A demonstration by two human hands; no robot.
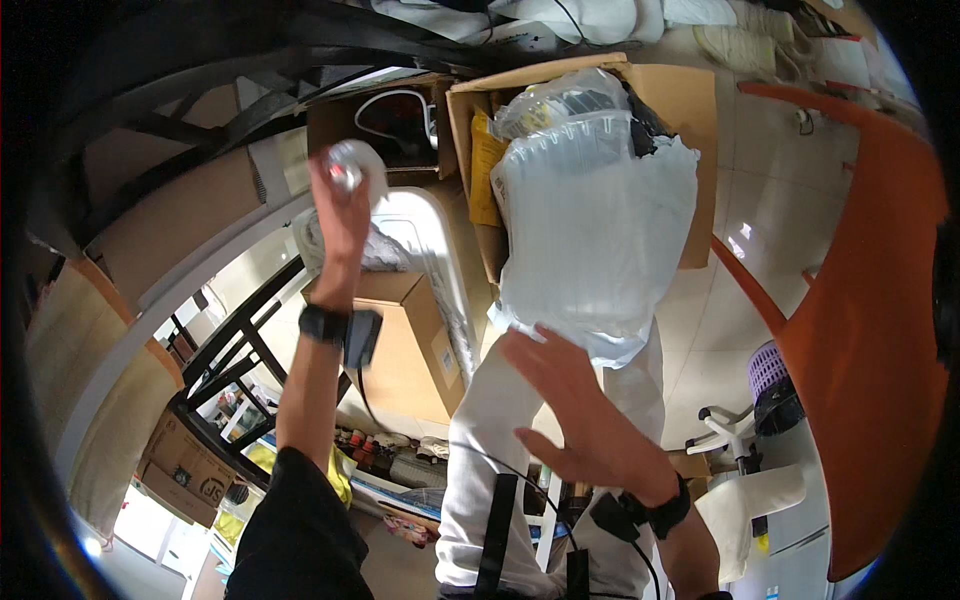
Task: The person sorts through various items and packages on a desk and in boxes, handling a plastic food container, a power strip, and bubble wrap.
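Note:
My left hand [341, 202] is raised at the upper left and holds a clear, shiny rounded object [360, 169], blurred, perhaps a plastic bottle or a roll. My right hand [559, 409], fingers spread, is just below the lower edge of a whitish plastic air-column bag [585, 225]; whether a fingertip touches it I cannot tell. That bag lies over the front of a large cardboard box [679, 165] with its flaps up. Inside the box, a clear inflated plastic wrap [562, 101], a yellow packet [485, 169] and black plastic [645, 120] show.
A closed cardboard box [390, 345] stands left of my legs, beside a white plastic lid or tray [424, 225]. Another open box [337, 116] holds a white cable. A black metal frame [247, 345] is at left, an orange curved panel [885, 300] at right, and a purple basket [766, 367] near it.

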